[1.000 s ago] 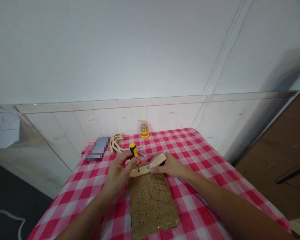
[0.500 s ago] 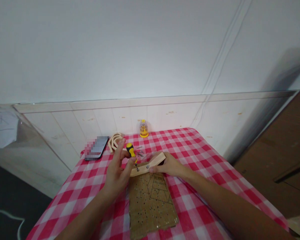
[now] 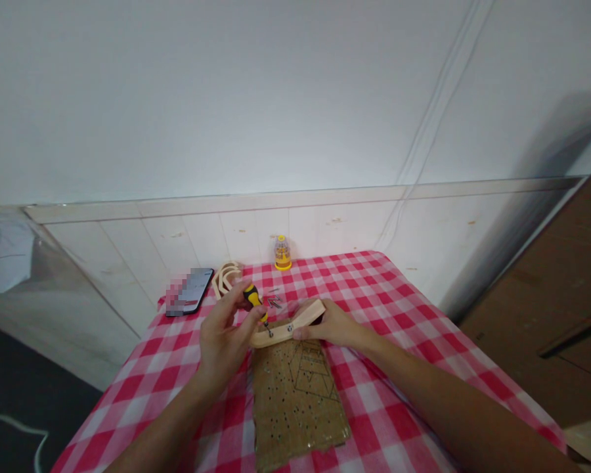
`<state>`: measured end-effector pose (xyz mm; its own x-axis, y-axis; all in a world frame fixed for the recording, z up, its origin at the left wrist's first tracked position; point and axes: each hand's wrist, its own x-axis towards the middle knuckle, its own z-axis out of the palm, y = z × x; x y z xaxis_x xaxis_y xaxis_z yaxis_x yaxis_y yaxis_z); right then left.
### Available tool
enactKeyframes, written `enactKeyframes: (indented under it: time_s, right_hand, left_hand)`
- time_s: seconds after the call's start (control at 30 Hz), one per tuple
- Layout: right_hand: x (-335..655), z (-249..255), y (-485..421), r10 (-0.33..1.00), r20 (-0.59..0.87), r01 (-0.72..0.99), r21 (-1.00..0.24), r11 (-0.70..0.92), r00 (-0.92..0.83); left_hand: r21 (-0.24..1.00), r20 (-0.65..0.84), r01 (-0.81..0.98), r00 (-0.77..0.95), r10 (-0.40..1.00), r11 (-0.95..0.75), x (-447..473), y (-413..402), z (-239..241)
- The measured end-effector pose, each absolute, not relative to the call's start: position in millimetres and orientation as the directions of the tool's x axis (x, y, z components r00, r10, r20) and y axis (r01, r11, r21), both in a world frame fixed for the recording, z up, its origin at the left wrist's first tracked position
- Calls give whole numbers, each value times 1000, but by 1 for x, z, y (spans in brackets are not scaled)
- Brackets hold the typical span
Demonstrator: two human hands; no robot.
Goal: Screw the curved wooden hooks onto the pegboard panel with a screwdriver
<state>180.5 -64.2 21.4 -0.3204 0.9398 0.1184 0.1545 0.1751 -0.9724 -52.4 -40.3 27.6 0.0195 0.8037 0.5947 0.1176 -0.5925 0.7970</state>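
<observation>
My left hand (image 3: 227,335) grips a yellow and black screwdriver (image 3: 254,299), thumb and fingers closed around its handle. The screwdriver leans to the left, its tip at a screw (image 3: 270,334) in a pale angled wooden piece (image 3: 280,334). A second dark screw head (image 3: 290,328) shows further right in the wood. Near its right end, my right hand (image 3: 332,323) clasps the wooden piece, thumb in front and fingers behind. Beneath the wood lies a piece of brown cardboard (image 3: 295,407) with many small holes and drawn lines.
Loose screws (image 3: 274,300) lie beyond the wooden piece on the checked tablecloth (image 3: 354,282). Curved wooden pieces (image 3: 226,279) and a phone (image 3: 197,292) are at the back left. A yellow-capped bottle-shaped container (image 3: 282,253) stands by the wall.
My left hand has shifted a little left, and its raised finger has come down onto the screwdriver handle. The screwdriver tilts further left. My right hand and the wooden piece stay nearly still.
</observation>
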Motion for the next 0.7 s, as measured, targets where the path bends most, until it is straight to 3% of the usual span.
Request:
enactKeyframes:
  time_s: [0.7]
  right_hand:
    - [180,20,-64,951,99,161,-975,151,-294]
  left_hand:
    - [762,624,188,43,780,-619,-49,-46,23]
